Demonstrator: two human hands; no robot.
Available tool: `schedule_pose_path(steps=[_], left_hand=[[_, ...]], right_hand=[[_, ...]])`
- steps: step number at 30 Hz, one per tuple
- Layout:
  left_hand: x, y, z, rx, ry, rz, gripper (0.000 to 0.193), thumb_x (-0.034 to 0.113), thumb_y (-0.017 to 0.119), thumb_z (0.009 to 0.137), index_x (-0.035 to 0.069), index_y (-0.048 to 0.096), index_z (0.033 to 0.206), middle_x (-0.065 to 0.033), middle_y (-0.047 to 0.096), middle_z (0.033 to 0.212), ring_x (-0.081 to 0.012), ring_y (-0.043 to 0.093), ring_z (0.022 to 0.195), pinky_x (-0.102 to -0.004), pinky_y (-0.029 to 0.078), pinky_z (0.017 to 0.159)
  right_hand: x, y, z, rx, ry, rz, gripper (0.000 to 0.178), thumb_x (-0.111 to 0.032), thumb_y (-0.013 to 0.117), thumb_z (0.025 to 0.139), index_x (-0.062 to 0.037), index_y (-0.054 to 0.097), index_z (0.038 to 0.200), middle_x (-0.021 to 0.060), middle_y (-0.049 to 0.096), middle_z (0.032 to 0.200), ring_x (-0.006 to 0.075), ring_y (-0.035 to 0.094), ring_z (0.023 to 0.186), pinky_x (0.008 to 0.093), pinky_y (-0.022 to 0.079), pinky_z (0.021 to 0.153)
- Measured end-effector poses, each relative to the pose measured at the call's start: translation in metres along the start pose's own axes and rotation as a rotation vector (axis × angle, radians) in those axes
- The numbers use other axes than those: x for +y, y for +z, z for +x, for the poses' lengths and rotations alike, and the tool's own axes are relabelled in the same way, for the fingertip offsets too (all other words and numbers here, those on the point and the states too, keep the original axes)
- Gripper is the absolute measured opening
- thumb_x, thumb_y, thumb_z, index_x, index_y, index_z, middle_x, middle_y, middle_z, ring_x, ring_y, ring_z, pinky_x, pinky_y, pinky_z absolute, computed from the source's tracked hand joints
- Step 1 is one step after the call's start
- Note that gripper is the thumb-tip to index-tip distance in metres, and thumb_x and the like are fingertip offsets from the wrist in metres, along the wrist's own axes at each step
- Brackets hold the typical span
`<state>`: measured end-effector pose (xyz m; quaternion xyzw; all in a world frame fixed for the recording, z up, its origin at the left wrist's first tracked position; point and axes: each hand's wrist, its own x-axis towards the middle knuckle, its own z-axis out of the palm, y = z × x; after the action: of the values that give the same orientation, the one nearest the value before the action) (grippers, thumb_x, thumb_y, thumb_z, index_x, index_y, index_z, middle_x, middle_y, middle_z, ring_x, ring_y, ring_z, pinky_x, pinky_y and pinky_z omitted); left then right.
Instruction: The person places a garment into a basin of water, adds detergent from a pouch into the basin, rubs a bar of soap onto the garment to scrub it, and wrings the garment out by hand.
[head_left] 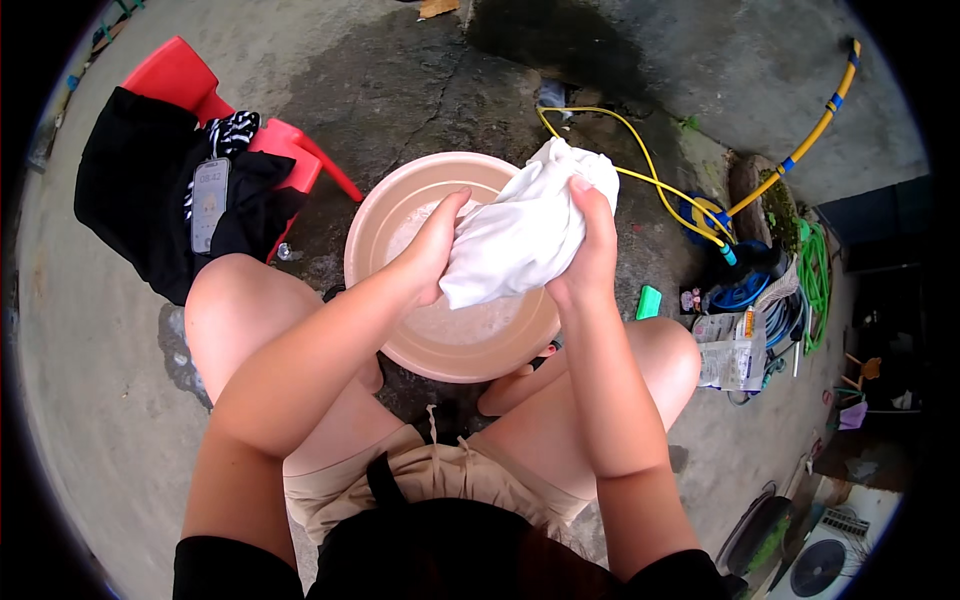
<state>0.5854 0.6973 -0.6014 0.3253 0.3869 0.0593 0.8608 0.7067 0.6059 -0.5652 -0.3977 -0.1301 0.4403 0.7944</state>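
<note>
A bunched white cloth (525,235) is held up between my two hands, over the right part of a round pinkish-beige basin (372,250). My left hand (440,245) grips its left side, thumb up and the other fingers hidden behind the fabric. On the right side, my right hand (590,235) closes round it with the thumb laid on top. Below, cloudy sudsy water (465,325) shows in the basin, which stands on the ground between my feet.
Left of the basin, a red plastic chair (290,140) carries black clothing (130,190) and a phone (209,205). A yellow hose (640,140) curls at the right. A green block (649,302) lies by my right knee, near newspaper (730,350) and a green hose (815,285).
</note>
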Motion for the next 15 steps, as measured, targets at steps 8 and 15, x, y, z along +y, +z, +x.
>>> schedule_pose_path(steps=[8, 15], left_hand=[[-0.01, -0.007, -0.002, -0.325, -0.071, -0.375, 0.064, 0.059, 0.034, 0.096, 0.014, 0.047, 0.14, -0.0077, 0.057, 0.135, -0.0264, 0.058, 0.12, -0.0418, 0.044, 0.104], [0.005, -0.009, -0.005, -0.248, 0.027, -0.329, 0.055, 0.051, 0.044, 0.093, 0.009, 0.059, 0.126, -0.007, 0.067, 0.117, -0.0207, 0.067, 0.103, -0.0366, 0.054, 0.089]], right_hand=[[0.014, 0.005, -0.004, -0.01, -0.26, -0.395, 0.047, -0.02, 0.07, 0.085, 0.0026, 0.052, 0.121, 0.013, 0.062, 0.114, 0.0203, 0.063, 0.098, 0.0313, 0.049, 0.088], [-0.006, 0.002, -0.001, -0.174, -0.536, -0.916, 0.038, -0.011, 0.069, 0.081, 0.0047, 0.062, 0.115, 0.0145, 0.055, 0.132, 0.0221, 0.056, 0.116, 0.0339, 0.043, 0.098]])
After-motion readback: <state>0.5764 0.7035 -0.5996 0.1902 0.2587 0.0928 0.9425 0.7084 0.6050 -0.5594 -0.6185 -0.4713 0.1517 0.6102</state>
